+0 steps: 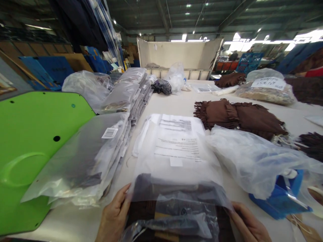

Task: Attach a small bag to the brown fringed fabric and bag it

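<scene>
Both hands hold a frosted plastic bag [204, 191] at its near end, one at each side. My left hand [114, 215] pinches the left edge between thumb and fingers. At the right edge, my right hand [248, 222] is closed on the plastic, its fingertips partly hidden. Dark brown fabric [141, 211] lies between the hands, partly under the bag film. On the fabric rests a small clear plastic packet [186, 222] with a tan strip. Beyond, white bags with printed text [176, 126] lie flat on the table.
Packed bags with barcode labels [83, 151] are piled at left, beside a green board [47, 134]. To the right lie brown fringed textiles [257, 117], crumpled clear plastic [239, 148] and a blue holder [280, 201]. A large labelled bag [267, 89] stands farther back.
</scene>
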A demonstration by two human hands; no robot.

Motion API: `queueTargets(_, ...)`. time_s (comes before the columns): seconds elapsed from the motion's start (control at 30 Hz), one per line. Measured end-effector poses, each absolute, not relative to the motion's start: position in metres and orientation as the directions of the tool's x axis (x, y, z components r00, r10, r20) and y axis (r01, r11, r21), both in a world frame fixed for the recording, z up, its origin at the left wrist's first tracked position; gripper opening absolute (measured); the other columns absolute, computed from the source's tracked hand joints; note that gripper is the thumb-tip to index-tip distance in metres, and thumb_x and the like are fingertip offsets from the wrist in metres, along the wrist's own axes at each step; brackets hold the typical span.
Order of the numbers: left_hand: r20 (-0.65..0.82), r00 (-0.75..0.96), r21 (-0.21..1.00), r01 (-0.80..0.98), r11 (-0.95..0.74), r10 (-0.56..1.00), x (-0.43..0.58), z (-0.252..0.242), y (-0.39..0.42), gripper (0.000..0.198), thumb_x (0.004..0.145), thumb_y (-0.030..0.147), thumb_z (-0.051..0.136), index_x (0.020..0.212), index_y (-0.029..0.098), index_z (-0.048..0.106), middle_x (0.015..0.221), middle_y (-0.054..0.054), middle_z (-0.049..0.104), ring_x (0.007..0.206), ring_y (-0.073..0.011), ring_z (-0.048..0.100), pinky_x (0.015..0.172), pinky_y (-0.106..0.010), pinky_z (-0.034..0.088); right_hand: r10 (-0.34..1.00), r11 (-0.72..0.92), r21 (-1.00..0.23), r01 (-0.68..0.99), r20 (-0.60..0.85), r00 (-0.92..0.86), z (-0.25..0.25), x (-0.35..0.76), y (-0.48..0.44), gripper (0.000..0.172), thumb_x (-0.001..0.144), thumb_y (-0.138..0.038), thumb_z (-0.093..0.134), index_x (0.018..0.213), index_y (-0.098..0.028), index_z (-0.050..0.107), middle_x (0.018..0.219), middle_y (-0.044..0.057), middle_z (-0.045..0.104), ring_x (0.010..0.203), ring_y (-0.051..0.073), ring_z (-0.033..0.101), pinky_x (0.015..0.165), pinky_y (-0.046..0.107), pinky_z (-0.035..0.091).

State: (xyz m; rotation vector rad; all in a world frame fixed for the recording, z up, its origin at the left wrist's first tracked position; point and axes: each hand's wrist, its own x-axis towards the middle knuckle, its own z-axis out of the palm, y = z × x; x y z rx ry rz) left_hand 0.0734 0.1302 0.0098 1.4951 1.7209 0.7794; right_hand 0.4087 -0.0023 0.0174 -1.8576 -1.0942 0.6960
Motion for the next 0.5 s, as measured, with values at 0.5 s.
queueTargets(0.5, -0.163, -0.029, 0.802, 0.578, 0.15, 0.986, 0.062, 0.012, 0.103, 0.052, 0.074, 0.06, 0.047, 0.106, 0.022, 0.062, 0.109, -0.003, 0.067, 0.106, -0.0225, 0.06, 0.097, -0.034, 0.044, 0.912, -0.248, -0.82, 0.515, -0.018, 0.409, 0.001, 0.4, -0.047, 0.027, 0.082, -0.042, 0.052, 0.1, -0.024, 0.061, 0.092, 0.0, 0.068, 0.08, 0.014, 0.065, 0.069, 0.013, 0.049)
